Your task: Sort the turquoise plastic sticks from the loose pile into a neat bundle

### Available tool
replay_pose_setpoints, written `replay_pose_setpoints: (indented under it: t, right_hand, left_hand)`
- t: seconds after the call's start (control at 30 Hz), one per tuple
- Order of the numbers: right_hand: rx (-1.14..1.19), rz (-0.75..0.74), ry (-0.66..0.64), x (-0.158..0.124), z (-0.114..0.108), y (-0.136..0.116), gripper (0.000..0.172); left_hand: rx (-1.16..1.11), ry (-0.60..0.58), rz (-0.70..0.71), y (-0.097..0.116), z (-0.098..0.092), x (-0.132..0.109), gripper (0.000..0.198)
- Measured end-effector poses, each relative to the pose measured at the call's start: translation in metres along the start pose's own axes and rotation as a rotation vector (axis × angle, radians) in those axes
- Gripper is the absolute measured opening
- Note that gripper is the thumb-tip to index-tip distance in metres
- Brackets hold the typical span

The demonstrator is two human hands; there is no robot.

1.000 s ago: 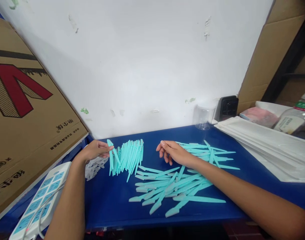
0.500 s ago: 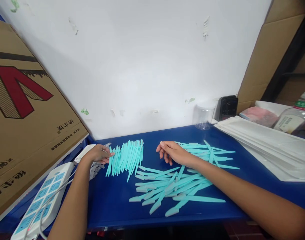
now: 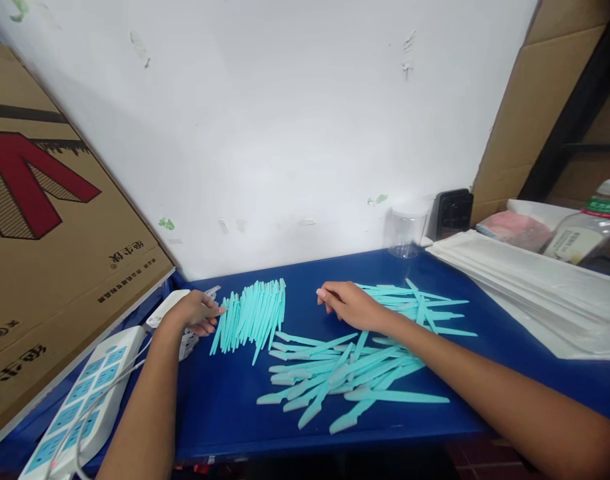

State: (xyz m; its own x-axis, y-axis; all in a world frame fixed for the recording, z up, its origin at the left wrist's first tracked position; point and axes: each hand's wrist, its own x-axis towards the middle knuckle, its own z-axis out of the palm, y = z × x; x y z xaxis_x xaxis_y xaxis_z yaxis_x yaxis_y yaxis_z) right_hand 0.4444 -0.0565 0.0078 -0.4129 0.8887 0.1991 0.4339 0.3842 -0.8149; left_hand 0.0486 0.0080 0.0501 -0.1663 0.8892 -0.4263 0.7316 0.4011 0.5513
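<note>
Turquoise eyebrow razors lie in a neat side-by-side row (image 3: 257, 313) on the blue table (image 3: 225, 407). My left hand (image 3: 199, 313) is at the row's left end, its fingers apart and one fingertip against or very near the outermost razor; nothing shows in its grasp. Small clear plastic pieces (image 3: 189, 343), perhaps blade covers, lie partly hidden under that hand. My right hand (image 3: 342, 300) hovers over the table right of the row, fingers curled in and nothing visible in them. Below it and under the forearm, more razors lie in a loose, crossing pile (image 3: 335, 377).
A white power strip (image 3: 92, 393) with cables runs along the left edge beside a large cardboard box (image 3: 59, 200). At the back right stand a clear plastic jar (image 3: 407, 230) and a black device (image 3: 453, 213). White flat packaging (image 3: 529, 293) and a bottle (image 3: 582, 233) are at the right.
My right hand's fingers have curled inward from a looser spread. My left hand has barely moved at the row's end. The view has shifted slightly; the razors lie as before.
</note>
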Motion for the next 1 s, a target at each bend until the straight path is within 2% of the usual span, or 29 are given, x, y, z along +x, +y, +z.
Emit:
replay_pose_setpoints:
  t: [0.07, 0.13, 0.27, 0.5, 0.67, 0.83, 1.0]
  right_hand:
    - [-0.218, -0.062, 0.026, -0.002, -0.003, 0.000, 0.041]
    - [-0.311, -0.068, -0.029, -0.004, -0.005, -0.002, 0.038]
    - [-0.280, -0.048, -0.219, -0.010, -0.004, -0.011, 0.040]
    - [-0.205, -0.075, -0.427, -0.016, -0.003, -0.025, 0.051]
    - [-0.228, -0.064, -0.435, -0.017, -0.003, -0.025, 0.044]
    - [-0.264, -0.025, -0.420, -0.016, -0.007, -0.022, 0.034]
    - [-0.250, 0.033, -0.465, -0.014, -0.015, -0.019, 0.030]
  left_hand:
    - [0.001, -0.001, -0.004, 0.003, 0.004, -0.002, 0.062]
    - [0.022, -0.002, 0.001, 0.006, 0.008, -0.003, 0.061]
    - [0.102, 0.011, 0.055, 0.007, 0.012, -0.002, 0.055]
    - [0.419, 0.257, 0.137, 0.011, 0.011, -0.005, 0.046]
    - [0.473, 0.434, 0.165, 0.023, 0.018, -0.014, 0.044]
    - [0.475, 0.493, 0.220, 0.026, 0.025, -0.015, 0.040]
    - [0.461, 0.539, 0.273, 0.027, 0.029, -0.014, 0.040]
